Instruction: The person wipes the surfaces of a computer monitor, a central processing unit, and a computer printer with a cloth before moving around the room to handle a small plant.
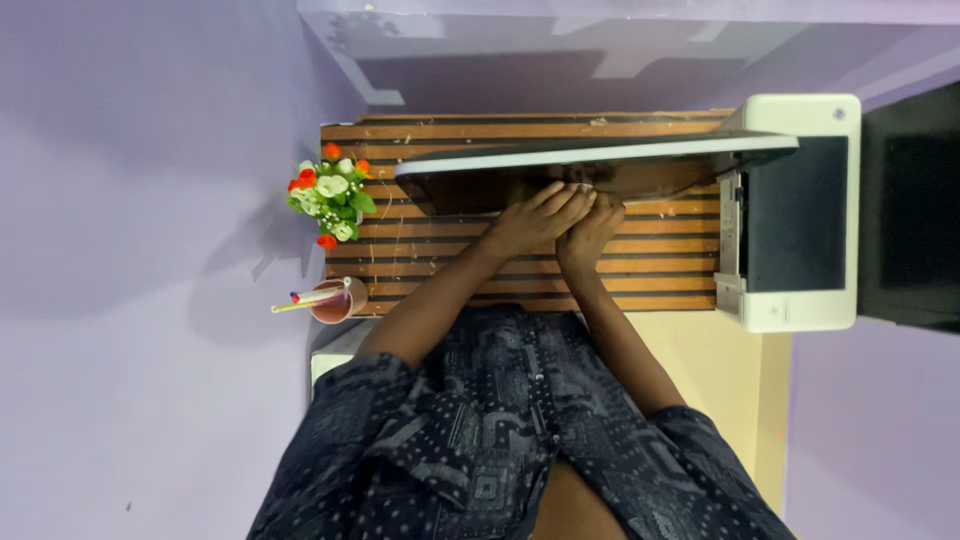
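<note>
I saw both hands resting side by side at the edge of a thin dark laptop with a silver lid, which stood open on the brown striped wooden desk. The left hand lay flat with fingers spread loosely; the right hand touched it, its grip unclear to me. A white printer stood just beside the laptop, a small flower bunch and a pink pen cup at the desk's far end.

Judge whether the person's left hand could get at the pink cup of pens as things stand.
Probably yes: the left hand rests at the laptop, and only bare striped desk lies between it and the pink cup.
</note>
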